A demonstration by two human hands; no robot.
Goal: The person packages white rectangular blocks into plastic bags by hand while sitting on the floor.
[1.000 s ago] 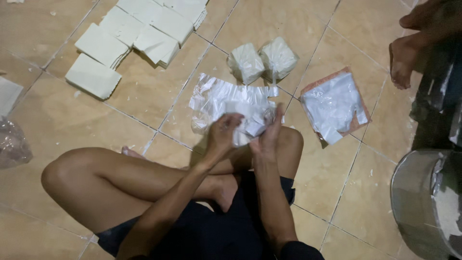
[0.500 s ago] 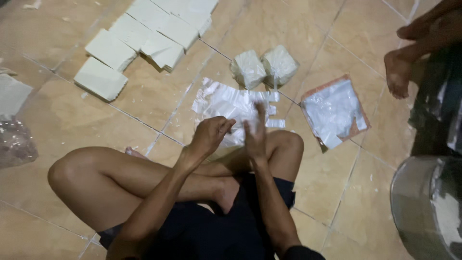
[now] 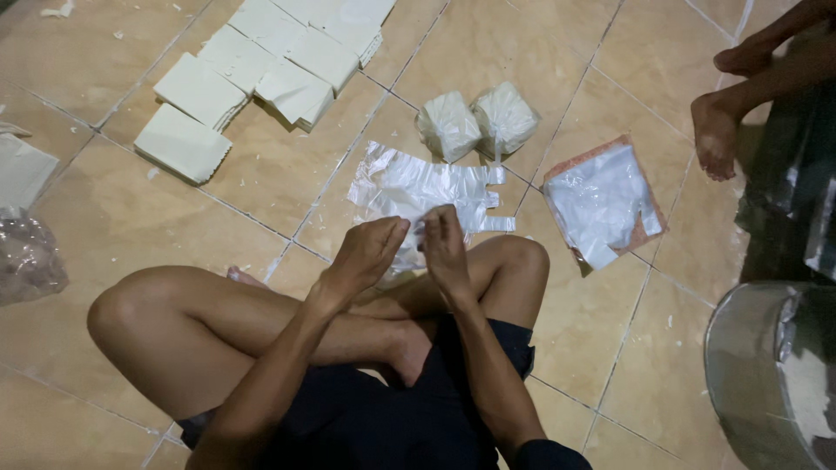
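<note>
I sit cross-legged on a tan tiled floor. My left hand (image 3: pixel 367 252) and my right hand (image 3: pixel 444 248) are close together just above my right knee, both pinching the near edge of a clear plastic bag (image 3: pixel 416 193) that lies spread on the tiles in front of me. Beyond the bag stand two white blocks wrapped in plastic (image 3: pixel 475 124), side by side. A stack of clear bags on a pinkish sheet (image 3: pixel 603 204) lies to the right.
Several flat white slabs (image 3: pixel 261 74) lie in rows at the upper left. A crumpled clear bag (image 3: pixel 30 261) sits at the left edge. Another person's bare feet (image 3: pixel 718 130) rest at the upper right. A shiny metal pot (image 3: pixel 771 374) stands at the lower right.
My hands have drawn back toward my knee and come together on the bag's near edge. The view shifted slightly, so the slabs and blocks sit lower in frame.
</note>
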